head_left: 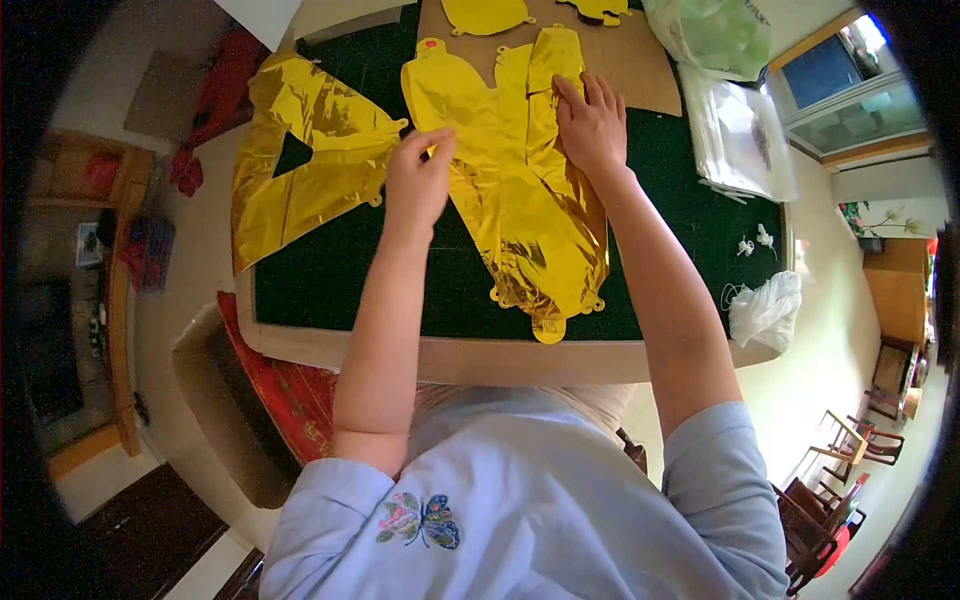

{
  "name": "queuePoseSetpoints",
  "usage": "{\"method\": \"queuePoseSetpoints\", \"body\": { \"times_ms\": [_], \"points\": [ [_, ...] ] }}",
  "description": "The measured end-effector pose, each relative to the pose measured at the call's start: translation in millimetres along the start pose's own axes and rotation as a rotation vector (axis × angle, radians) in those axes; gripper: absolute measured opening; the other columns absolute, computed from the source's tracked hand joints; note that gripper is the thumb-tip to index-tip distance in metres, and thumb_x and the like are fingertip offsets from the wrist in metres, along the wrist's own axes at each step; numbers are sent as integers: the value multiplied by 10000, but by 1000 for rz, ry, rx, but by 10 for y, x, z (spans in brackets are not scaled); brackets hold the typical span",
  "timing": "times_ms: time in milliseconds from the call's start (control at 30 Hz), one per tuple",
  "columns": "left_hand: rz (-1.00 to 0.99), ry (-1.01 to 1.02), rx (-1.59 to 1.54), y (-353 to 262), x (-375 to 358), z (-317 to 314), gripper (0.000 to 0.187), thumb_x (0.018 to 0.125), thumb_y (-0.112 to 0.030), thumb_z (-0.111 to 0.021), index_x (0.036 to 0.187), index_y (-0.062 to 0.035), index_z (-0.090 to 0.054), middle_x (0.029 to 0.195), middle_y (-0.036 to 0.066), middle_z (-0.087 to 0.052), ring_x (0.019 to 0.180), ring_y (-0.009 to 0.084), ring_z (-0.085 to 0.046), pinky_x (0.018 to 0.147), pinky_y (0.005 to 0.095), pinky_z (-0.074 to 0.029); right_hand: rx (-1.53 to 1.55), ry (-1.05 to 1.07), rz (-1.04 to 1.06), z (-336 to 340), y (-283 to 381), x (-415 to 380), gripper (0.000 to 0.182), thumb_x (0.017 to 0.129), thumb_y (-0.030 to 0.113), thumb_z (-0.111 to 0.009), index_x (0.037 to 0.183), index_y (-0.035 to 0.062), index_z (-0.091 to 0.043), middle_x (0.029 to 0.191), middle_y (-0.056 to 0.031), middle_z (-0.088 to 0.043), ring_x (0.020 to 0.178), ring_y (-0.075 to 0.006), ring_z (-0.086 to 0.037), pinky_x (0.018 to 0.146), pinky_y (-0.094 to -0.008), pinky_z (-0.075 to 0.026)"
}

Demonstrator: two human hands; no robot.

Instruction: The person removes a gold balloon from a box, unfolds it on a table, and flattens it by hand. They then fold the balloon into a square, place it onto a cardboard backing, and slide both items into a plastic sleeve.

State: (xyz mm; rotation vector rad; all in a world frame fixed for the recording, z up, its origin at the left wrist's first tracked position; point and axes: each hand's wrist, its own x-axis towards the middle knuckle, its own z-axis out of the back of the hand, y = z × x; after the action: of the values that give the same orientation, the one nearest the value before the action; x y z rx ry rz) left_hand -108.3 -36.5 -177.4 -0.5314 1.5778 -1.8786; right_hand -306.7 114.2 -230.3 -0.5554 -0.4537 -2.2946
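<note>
A flat, uninflated gold foil balloon (520, 180) lies in the middle of the dark green table top, creased and shiny, with small tabs along its edges and a red mark near its top left. My left hand (417, 185) is closed in a pinch at its left edge; the exact bit of foil between the fingertips is hard to see. On the balloon's upper right part rests my right hand (597, 125), fingers stretched out and palm down. To the left, a gold foil balloon shaped like the letter A (310, 165) hangs partly over the table's edge, its right end near my left hand.
Brown cardboard (650, 75) at the back carries more gold foil pieces (486, 14). Clear plastic sleeves (735, 140) and a green-white bag (715, 35) lie at the right. Nearer are a crumpled white bag (765, 310) and small white knotted bits (765, 237). Chairs (825, 520) stand beyond.
</note>
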Motion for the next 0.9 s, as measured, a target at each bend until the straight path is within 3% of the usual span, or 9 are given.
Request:
{"method": "queuePoseSetpoints", "body": {
  "times_ms": [167,333,467,500,600,633,667,733,900],
  "points": [
    [242,-72,-179,-236,-192,-11,314,851,-173,-615,1113,-5,-654,1085,168,-637,1088,242,-578,929,294,-420,-13,-1,8,-13,7,-9,377,932,280,-463,1301,256,-539,1356,-137,-487,1274,-320,-426,1062,-464,-307],
    [-190,1,153,-192,-123,-301,398,867,-172,-612,1202,41,-583,1213,156,-584,1165,238,-531,1014,311,-383,36,-18,-3,-40,2,-5,375,910,290,-481,1276,248,-549,1371,-150,-469,1283,-337,-412,1077,-516,-280],
    [-347,176,47,-279,-164,-784,367,891,-144,-596,1212,33,-575,1200,146,-603,1148,238,-551,1017,303,-387,26,57,3,-20,-15,11,432,904,318,-486,1320,206,-515,1414,-137,-429,1328,-325,-358,1103,-506,-246],
    [-57,366,-230,-283,-122,-806,301,899,-87,-578,1182,15,-597,1149,131,-636,1078,218,-597,959,286,-435,13,79,5,15,-16,-26,454,900,329,-491,1332,189,-504,1424,-133,-419,1340,-322,-342,1109,-503,-238],
    [-333,94,-105,-172,71,-580,271,896,-29,-551,1160,1,-603,1093,120,-660,1016,206,-626,902,265,-467,6,121,-12,26,-29,-2,521,883,356,-506,1356,139,-475,1442,-124,-398,1364,-316,-306,1118,-498,-221],
    [-572,-93,271,-40,178,-456,280,894,20,-494,1152,-1,-599,1110,132,-651,1030,262,-625,886,306,-487,10,135,-25,15,-24,-15,544,878,365,-511,1362,123,-466,1446,-121,-393,1370,-315,-296,1120,-497,-217],
    [-586,-136,493,69,247,-400,330,886,27,-467,1199,1,-568,1206,160,-601,1116,334,-575,946,351,-461,16,131,-28,18,-10,-44,542,877,362,-509,1362,122,-467,1442,-122,-397,1368,-316,-299,1121,-497,-214],
    [-758,-90,734,205,316,-425,382,903,-36,-469,1282,-23,-516,1350,173,-495,1255,358,-459,1033,435,-384,25,108,-25,27,8,-7,539,876,355,-504,1360,120,-468,1432,-124,-405,1364,-317,-304,1123,-497,-210],
    [-741,113,886,223,231,-732,461,942,-213,-478,1377,-69,-428,1452,151,-387,1364,326,-325,1101,499,-270,-31,168,-21,46,9,-27,502,887,297,-474,1350,107,-474,1424,-129,-410,1357,-322,-313,1117,-499,-219]
  ]
}}
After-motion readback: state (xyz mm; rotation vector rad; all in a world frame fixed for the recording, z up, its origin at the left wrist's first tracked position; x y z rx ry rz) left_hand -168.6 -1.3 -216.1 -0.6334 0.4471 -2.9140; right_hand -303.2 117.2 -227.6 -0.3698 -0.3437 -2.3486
